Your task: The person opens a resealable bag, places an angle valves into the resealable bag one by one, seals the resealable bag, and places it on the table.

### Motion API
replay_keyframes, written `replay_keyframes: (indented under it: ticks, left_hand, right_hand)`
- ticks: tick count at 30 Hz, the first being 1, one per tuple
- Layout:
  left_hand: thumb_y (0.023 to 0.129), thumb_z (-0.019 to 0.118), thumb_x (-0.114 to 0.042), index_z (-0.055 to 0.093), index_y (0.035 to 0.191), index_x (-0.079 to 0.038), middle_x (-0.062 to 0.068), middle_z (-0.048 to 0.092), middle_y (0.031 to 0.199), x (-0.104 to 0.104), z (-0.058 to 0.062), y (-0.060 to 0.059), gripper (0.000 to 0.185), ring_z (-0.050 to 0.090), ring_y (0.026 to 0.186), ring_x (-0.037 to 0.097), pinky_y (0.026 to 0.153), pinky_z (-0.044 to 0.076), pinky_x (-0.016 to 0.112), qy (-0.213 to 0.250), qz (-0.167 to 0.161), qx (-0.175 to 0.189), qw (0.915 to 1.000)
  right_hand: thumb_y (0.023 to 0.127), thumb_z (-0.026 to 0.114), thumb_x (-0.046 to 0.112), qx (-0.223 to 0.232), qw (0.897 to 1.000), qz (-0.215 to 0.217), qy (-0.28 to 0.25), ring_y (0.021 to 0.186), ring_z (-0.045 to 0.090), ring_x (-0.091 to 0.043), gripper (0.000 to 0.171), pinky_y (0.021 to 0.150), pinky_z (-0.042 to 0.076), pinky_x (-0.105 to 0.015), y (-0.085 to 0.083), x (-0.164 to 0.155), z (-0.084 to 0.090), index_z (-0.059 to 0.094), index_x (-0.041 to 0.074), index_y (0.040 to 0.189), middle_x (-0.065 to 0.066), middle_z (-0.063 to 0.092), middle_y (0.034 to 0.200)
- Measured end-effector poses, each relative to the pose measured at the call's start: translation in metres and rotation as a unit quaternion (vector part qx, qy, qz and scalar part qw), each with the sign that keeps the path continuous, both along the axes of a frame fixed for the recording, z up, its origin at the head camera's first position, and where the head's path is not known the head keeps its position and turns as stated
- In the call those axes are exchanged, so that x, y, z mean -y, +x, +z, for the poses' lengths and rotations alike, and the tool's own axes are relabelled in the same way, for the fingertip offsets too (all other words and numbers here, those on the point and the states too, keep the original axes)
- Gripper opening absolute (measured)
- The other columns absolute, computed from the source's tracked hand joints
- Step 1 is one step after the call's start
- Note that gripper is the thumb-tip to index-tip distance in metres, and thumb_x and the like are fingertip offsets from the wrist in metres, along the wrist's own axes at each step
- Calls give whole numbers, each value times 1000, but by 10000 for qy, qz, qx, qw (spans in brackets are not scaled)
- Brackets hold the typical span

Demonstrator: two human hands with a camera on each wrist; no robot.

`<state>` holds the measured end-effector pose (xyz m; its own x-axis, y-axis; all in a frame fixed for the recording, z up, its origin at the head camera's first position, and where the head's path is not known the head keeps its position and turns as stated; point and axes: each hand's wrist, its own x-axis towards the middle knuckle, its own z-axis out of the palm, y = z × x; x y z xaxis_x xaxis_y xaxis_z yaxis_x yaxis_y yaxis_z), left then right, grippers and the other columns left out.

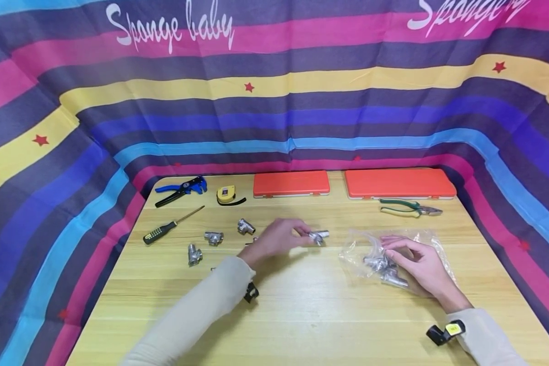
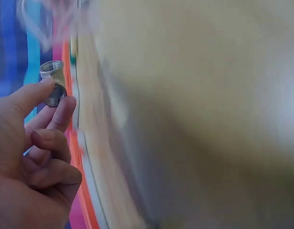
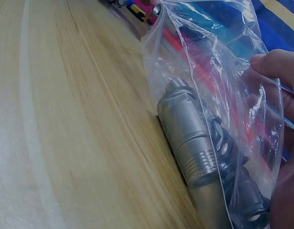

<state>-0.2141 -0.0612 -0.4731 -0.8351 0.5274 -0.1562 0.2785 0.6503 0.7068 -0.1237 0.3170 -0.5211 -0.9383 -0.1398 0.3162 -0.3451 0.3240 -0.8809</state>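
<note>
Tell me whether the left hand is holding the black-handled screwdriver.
No: the left hand pinches a small silver threaded metal fitting, while the black-handled screwdriver lies apart on the wooden table.

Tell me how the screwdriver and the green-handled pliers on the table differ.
The screwdriver lies at the table's left side, beside loose metal fittings; the pliers lie at the right, just in front of an orange case. The screwdriver has a black handle with yellow marks and one thin straight shaft; the pliers have two green handles meeting at metal jaws. The screwdriver lies slanted, the pliers nearly level. Both rest untouched on the wooden table, away from either hand.
</note>
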Motion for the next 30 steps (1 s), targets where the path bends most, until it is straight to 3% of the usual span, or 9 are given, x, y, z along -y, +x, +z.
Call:
replay_keyframes:
  ticks: [2,9,13,18,20,25,28,30]
  left_hand:
    - [102,77,-43,77,126,-27,-16,77,109,-18,-4,9,29,66,94,-1,92,56,29,-11,-301,-128,9995]
    - [100,80,-44,79,118,-28,-19,79,103,-69,-20,28,24,67,88,-6,87,52,20,-343,-635,-483,9962]
    - [100,80,-44,79,116,-28,-20,81,101,-86,-25,30,22,67,89,-7,84,49,18,-505,-640,-713,9941]
    - [100,80,-40,79,124,-28,-19,82,105,-101,-29,32,27,64,81,-7,74,46,16,-623,-367,-768,9944]
    - [102,79,-38,77,131,-28,-18,82,109,-106,-29,34,31,66,81,-6,75,48,16,-513,-379,-694,9955]
    - [109,69,-30,68,148,-28,-16,80,124,-111,-30,35,39,73,100,-5,86,54,15,44,-889,-435,9951]
    - [111,67,-28,70,146,-26,-16,79,125,-104,-31,34,35,71,104,-6,86,55,14,462,-950,-134,9943]
    - [110,68,-29,73,140,-25,-16,78,122,-94,-29,33,31,72,100,-2,82,58,18,806,-791,298,9932]
  right_hand:
    - [98,72,-12,10,10000,-4,-14,127,67,-1,16,114,42,-10,0,1,1,79,0,107,7,80,122]
    - [98,74,-9,73,10000,-25,43,126,68,1,15,115,40,-8,2,2,3,79,2,108,7,79,127]
    - [98,74,-8,58,9999,-19,84,127,68,1,16,114,41,-8,2,3,4,79,3,108,4,79,127]
    - [98,74,-9,95,9999,40,88,127,67,1,15,113,43,-8,3,3,4,79,1,109,2,80,127]
    - [98,73,-9,146,9999,62,55,127,67,1,15,110,46,-9,4,2,5,79,-1,110,3,80,127]
    - [100,72,-8,199,9997,106,26,128,66,1,14,103,52,-11,4,3,6,78,-2,111,5,79,129]
    - [100,72,-8,187,9998,98,49,128,66,3,15,102,52,-11,4,3,6,78,-3,112,6,78,131]
    - [100,72,-8,190,9998,74,75,127,66,3,15,102,52,-10,4,2,5,78,-2,112,6,78,131]
